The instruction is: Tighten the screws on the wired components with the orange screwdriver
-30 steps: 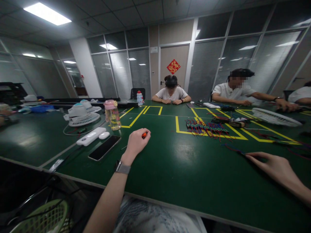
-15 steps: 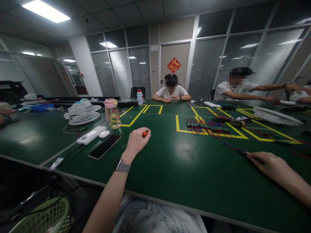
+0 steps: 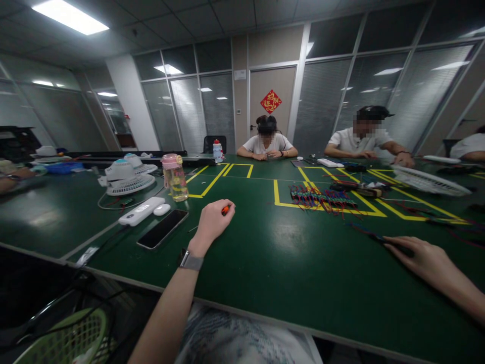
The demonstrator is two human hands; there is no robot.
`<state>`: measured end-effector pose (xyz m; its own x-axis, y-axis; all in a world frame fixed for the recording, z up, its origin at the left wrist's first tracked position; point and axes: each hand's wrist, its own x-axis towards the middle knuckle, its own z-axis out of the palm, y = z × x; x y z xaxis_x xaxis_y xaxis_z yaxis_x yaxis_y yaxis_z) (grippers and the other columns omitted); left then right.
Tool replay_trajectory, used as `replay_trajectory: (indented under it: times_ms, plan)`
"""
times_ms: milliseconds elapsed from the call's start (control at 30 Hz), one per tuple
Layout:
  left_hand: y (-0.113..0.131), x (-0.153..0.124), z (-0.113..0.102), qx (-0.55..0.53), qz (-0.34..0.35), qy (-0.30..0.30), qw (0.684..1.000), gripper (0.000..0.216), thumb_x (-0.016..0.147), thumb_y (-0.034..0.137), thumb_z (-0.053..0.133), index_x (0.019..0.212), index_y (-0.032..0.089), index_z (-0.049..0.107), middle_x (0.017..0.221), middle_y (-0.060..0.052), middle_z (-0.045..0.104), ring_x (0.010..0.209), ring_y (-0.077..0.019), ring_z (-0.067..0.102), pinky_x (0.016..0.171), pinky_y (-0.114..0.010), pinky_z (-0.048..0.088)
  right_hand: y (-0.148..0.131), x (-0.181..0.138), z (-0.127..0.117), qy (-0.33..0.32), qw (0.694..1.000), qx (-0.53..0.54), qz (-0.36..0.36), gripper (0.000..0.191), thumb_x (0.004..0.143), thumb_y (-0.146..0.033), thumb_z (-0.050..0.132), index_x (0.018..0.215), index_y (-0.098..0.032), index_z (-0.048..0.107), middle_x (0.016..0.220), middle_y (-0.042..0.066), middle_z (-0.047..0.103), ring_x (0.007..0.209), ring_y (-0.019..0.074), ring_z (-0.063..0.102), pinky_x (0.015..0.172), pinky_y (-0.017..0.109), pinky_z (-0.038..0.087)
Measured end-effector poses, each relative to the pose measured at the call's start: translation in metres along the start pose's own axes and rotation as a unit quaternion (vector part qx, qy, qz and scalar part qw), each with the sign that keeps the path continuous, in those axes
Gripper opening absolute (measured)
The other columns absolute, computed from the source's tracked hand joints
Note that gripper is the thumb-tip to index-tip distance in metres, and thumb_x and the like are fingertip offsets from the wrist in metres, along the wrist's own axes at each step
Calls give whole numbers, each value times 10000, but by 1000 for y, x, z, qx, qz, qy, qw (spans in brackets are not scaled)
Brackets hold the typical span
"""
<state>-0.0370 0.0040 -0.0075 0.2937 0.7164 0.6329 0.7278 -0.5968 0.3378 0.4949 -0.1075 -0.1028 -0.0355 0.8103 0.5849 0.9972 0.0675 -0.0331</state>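
My left hand (image 3: 214, 220) rests on the green table, fingers closed around a screwdriver. The screwdriver's orange handle end (image 3: 225, 210) shows between thumb and fingers, and its thin shaft sticks out on the wrist side. Farther right, my right hand (image 3: 422, 258) pinches a small dark piece with red and blue wires (image 3: 373, 235); its exact kind is too small to make out. Beyond that hand lies a row of small green circuit boards (image 3: 322, 198) with red and blue wires, inside a yellow tape outline.
Left of my left hand are a phone (image 3: 162, 230), a white power strip (image 3: 142, 211), a white case (image 3: 162, 209), a pink-lidded bottle (image 3: 175, 178) and white fan parts (image 3: 127, 177). A white fan grille (image 3: 432, 181) lies far right. Two people sit opposite.
My hands hold almost the same positions. The person at the far right side has drawn both arms back, one hand now near the white fan grille.
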Motion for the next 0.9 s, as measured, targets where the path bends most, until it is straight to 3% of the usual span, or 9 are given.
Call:
replay_trajectory:
  times_ms: [500, 700, 800, 900]
  plan:
    - [0, 0, -1, -15, -2, -5, 1000, 243, 871, 310, 438, 835, 192, 648, 846, -26, 685, 747, -152, 621, 727, -275, 471, 4, -2, 2, -5, 1000, -17, -14, 431, 782, -508, 449, 808, -208, 756, 862, 76, 734, 754, 255, 695, 649, 359, 581]
    - [-2, 0, 2, -5, -3, 3, 1000, 236, 868, 306, 445, 828, 198, 651, 836, -19, 686, 742, -150, 620, 727, -269, 462, -5, 5, -10, -16, 999, 41, -23, 426, 760, -528, 465, 734, -209, 746, 792, 71, 736, 650, 238, 694, 575, 324, 571]
    - [-2, 0, 3, -5, -4, 4, 1000, 238, 868, 310, 446, 844, 198, 654, 838, -20, 687, 741, -151, 623, 726, -270, 466, -15, 10, -25, 50, 997, 40, 32, 447, 726, -576, 465, 775, -223, 735, 866, 71, 732, 723, 270, 693, 580, 343, 555]
    - [-3, 0, 3, -12, -6, -4, 1000, 244, 871, 321, 448, 858, 192, 654, 841, -25, 686, 745, -153, 625, 727, -275, 473, -16, 27, -36, 140, 978, 16, 151, 517, 742, -599, 403, 844, -199, 714, 941, 105, 719, 869, 315, 669, 696, 385, 529]
